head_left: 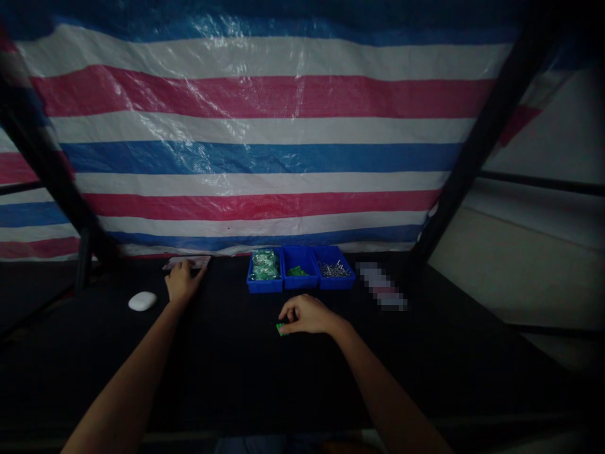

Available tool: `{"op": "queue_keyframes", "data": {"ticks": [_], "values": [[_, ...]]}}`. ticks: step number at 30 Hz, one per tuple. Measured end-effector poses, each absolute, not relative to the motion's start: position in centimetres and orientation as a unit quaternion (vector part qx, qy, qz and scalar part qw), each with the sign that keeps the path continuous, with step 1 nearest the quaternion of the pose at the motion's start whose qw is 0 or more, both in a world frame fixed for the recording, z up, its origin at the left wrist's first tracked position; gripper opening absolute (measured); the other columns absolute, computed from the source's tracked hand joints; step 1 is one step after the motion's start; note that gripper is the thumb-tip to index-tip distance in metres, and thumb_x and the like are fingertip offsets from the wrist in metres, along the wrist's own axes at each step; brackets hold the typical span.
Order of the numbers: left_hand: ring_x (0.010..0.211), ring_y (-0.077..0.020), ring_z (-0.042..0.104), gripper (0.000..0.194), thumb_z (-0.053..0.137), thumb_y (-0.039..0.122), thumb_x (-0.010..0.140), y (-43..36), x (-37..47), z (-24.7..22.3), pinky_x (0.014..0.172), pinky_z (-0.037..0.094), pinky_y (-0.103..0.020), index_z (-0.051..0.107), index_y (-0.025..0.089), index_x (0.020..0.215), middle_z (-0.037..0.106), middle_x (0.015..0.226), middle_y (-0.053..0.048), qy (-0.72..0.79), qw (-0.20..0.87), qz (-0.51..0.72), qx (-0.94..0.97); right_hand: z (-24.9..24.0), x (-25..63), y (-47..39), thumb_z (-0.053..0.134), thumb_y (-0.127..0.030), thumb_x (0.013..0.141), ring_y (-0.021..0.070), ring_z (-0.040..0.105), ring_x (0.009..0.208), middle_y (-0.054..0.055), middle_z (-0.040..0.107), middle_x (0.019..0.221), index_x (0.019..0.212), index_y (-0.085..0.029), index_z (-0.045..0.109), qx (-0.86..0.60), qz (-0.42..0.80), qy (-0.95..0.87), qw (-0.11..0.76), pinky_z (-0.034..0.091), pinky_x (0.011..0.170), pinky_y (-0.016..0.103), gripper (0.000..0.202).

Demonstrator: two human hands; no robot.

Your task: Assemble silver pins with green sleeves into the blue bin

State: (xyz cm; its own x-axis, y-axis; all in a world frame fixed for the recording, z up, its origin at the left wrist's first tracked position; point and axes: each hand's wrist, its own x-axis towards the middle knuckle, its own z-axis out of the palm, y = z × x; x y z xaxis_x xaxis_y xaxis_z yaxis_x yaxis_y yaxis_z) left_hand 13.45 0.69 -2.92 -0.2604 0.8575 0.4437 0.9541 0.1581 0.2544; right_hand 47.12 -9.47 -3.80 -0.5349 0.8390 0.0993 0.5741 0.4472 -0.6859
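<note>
My left hand (pixel 183 282) reaches to the back left of the table, its fingers resting on a flat, pale pinkish, phone-like object (pixel 202 260) and its thumb stretched away to the right. In front of the bins, my right hand (pixel 307 314) has its fingers curled, with a small green piece (pixel 280 329) at the thumb tip. Part of that piece is hidden by the thumb. Beyond the right hand are three joined blue bins: a left bin (pixel 265 287) with clear packets of green things, a middle bin (pixel 301 282) with loose green pieces, and a right bin (pixel 337 283) with thin metal fasteners.
A white rounded object like a computer mouse (pixel 142 301) lies left of my left forearm. Right of the bins, a pixelated pale object (pixel 382 287) lies on the black table (pixel 236 378). Dark frame posts (pixel 466 170) and a striped plastic sheet (pixel 265 157) stand behind.
</note>
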Motion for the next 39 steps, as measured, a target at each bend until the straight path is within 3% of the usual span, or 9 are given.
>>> {"op": "queue_keyframes", "data": {"ticks": [7,13,22,30,35,39], "values": [[0.08,-0.0145,0.053,0.037,0.037,0.04,0.081,-0.3,21.0,0.4,0.072,0.041,-0.027,0.041,0.014,0.107,0.052,0.099,-0.008,-0.624,0.052,-0.601,-0.496,-4.4,47.0,-8.8,0.062,-0.032,0.068,0.0107,0.056,0.057,0.0,0.064,0.065,0.073,-0.021,0.069,-0.44,0.276,-0.817,0.249,0.033,0.048,0.019,0.014],[0.085,-0.0133,0.05,0.027,0.038,0.036,0.083,-3.1,29.1,2.3,0.073,0.04,-0.025,0.043,0.018,0.102,0.048,0.097,-0.007,-0.476,-0.007,-0.772,-0.421,-4.3,47.8,-8.7,0.068,-0.036,0.062,0.0108,0.054,0.06,0.001,0.063,0.073,0.085,-0.021,0.069,-0.418,0.311,-0.817,0.247,0.035,0.049,0.019,0.028],[0.075,-0.0149,0.053,0.024,0.05,0.035,0.076,-7.1,34.0,-0.4,0.067,0.042,-0.026,0.052,0.021,0.095,0.054,0.083,-0.005,-0.392,-0.129,-0.665,-0.623,-4.6,47.9,-8.3,0.068,-0.026,0.06,0.011,0.054,0.056,0.001,0.063,0.068,0.08,-0.017,0.066,-0.397,0.384,-0.785,0.281,0.038,0.049,0.02,0.021],[0.062,-0.0108,0.048,0.016,0.048,0.033,0.078,-6.5,33.2,-0.7,0.06,0.039,-0.023,0.053,0.019,0.084,0.052,0.07,-0.001,-0.409,-0.182,-0.631,-0.634,-4.6,48.0,-7.7,0.064,-0.032,0.064,0.0098,0.052,0.054,0.002,0.061,0.067,0.078,-0.014,0.063,-0.382,0.434,-0.73,0.364,0.04,0.051,0.021,0.022],[0.059,-0.0107,0.049,0.019,0.05,0.035,0.078,-6.5,33.3,-0.5,0.056,0.039,-0.022,0.056,0.017,0.076,0.054,0.065,-0.001,-0.385,-0.231,-0.587,-0.674,-3.3,48.8,-7.4,0.062,-0.035,0.066,0.0077,0.046,0.046,0.002,0.062,0.068,0.083,-0.015,0.063,-0.415,0.402,-0.647,0.497,0.037,0.044,0.02,0.027],[0.056,-0.0099,0.049,0.021,0.054,0.034,0.075,-6.6,33.8,-0.9,0.052,0.037,-0.022,0.059,0.016,0.084,0.059,0.068,-0.002,-0.365,-0.259,-0.532,-0.719,-2.9,49.5,-7.0,0.066,-0.037,0.062,0.0077,0.046,0.047,0.005,0.063,0.077,0.087,-0.016,0.062,-0.42,0.384,-0.576,0.587,0.037,0.042,0.02,0.033]]}}
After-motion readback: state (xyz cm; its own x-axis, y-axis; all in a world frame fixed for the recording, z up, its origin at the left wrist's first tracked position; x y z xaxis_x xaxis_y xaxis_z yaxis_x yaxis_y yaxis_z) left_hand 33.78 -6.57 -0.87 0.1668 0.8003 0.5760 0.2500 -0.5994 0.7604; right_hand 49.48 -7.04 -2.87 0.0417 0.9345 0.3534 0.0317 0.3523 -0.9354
